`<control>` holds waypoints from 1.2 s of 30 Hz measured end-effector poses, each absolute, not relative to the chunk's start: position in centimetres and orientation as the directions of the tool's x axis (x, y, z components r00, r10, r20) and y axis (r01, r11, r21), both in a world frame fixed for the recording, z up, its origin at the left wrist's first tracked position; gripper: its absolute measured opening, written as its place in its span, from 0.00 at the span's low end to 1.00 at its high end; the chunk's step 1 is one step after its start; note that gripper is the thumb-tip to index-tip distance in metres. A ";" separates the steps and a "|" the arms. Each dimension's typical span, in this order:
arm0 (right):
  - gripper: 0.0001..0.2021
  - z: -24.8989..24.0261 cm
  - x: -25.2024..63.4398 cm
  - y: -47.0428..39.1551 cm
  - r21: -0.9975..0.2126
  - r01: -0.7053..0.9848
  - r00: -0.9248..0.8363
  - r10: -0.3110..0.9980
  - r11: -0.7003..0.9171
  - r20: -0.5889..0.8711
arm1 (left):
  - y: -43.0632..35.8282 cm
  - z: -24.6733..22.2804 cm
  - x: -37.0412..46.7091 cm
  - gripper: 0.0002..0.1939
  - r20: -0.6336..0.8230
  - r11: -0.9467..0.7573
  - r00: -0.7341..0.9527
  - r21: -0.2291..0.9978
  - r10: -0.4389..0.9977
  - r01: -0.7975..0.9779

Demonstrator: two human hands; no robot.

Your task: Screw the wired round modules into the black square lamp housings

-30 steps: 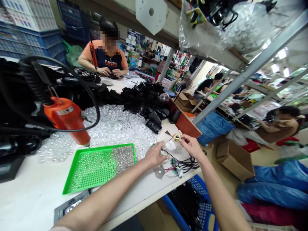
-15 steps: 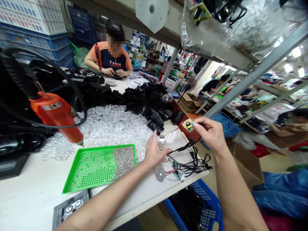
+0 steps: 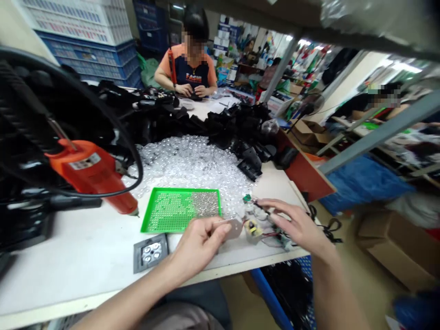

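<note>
My left hand (image 3: 202, 240) pinches a flat grey metal plate (image 3: 234, 228) between thumb and fingers, low over the table's front part. Just right of the plate lies a small yellow circuit board (image 3: 253, 229) with wires. My right hand (image 3: 295, 224) has its fingers stretched over wires and small parts, near a green component (image 3: 247, 198); whether it touches them is unclear. Behind my left hand is a green perforated tray (image 3: 168, 211) with small metal screws at its right end. A dark square frame with round lenses (image 3: 151, 253) sits left of my left hand.
An orange electric screwdriver (image 3: 94, 176) hangs at the left. Clear plastic lenses (image 3: 192, 160) are heaped behind the tray, with black parts (image 3: 237, 126) beyond. A person (image 3: 192, 68) works across the table. A blue basket (image 3: 271, 293) stands below the front edge.
The view has turned, shifting the scene. My left hand has come nearer and taken hold of the metal plate. My right hand has let go of the yellow board and opened over the wires.
</note>
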State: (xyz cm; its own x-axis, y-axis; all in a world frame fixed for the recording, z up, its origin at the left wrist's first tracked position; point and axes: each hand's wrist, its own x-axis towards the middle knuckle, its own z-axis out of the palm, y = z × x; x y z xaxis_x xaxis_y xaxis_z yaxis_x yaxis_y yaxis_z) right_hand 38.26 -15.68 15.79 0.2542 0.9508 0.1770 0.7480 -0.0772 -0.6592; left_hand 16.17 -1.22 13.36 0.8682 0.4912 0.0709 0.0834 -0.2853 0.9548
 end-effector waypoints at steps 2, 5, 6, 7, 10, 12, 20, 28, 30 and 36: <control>0.32 13.5 34.3 -14.9 -0.717 0.697 0.206 0.959 -0.006 0.192 | -1.5 13.1 13.8 0.19 -0.002 -0.272 0.858 0.948 0.514 0.165; 0.49 9.9 26.9 -13.2 -0.843 0.537 0.089 0.993 0.019 0.079 | -1.9 11.9 11.0 0.17 -0.070 -0.122 0.788 0.976 0.612 0.181; 0.45 8.8 24.6 -12.6 -0.861 0.509 0.142 0.985 0.009 0.095 | -2.0 11.4 10.0 0.18 -0.088 -0.066 0.751 0.983 0.655 0.173; 0.42 7.7 22.5 -12.2 -0.876 0.483 0.180 0.977 0.010 0.111 | -2.1 10.8 9.0 0.19 -0.109 -0.017 0.708 0.986 0.698 0.168; 0.32 5.4 18.5 -11.4 -0.807 0.577 0.237 0.919 0.127 0.314 | -2.5 8.8 6.0 0.20 -0.209 0.115 0.598 0.975 0.774 0.192; 0.26 4.6 17.4 -11.3 -0.613 0.742 0.118 0.846 0.273 0.520 | -2.7 7.7 4.0 0.22 -0.292 0.210 0.570 0.956 0.768 0.206; 0.10 3.3 16.4 -9.5 -0.185 0.922 -0.134 0.730 0.339 0.670 | -0.4 4.7 -2.3 0.23 -0.087 -0.145 0.434 0.869 0.897 0.473; 0.05 1.8 15.2 -6.1 -0.126 0.967 -0.095 0.770 0.223 0.631 | 2.5 0.9 -2.9 0.35 0.069 -0.501 0.640 0.689 0.765 0.524; 0.05 1.7 15.0 -5.9 -0.124 0.968 -0.101 0.789 0.219 0.606 | 2.5 0.7 -2.7 0.34 0.066 -0.493 0.634 0.692 0.770 0.527; 0.07 1.8 14.9 -6.6 -0.103 0.971 -0.122 0.813 0.217 0.570 | 2.5 0.7 -2.8 0.34 0.067 -0.485 0.635 0.708 0.770 0.513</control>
State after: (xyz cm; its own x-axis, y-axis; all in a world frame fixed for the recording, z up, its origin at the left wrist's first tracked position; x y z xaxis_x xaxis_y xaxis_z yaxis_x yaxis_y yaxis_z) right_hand 14.89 -6.62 1.79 -0.1216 0.8128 0.5697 0.9706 0.2174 -0.1029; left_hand -2.81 2.54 0.70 0.6348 0.7697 0.0673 0.5131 -0.4851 0.7081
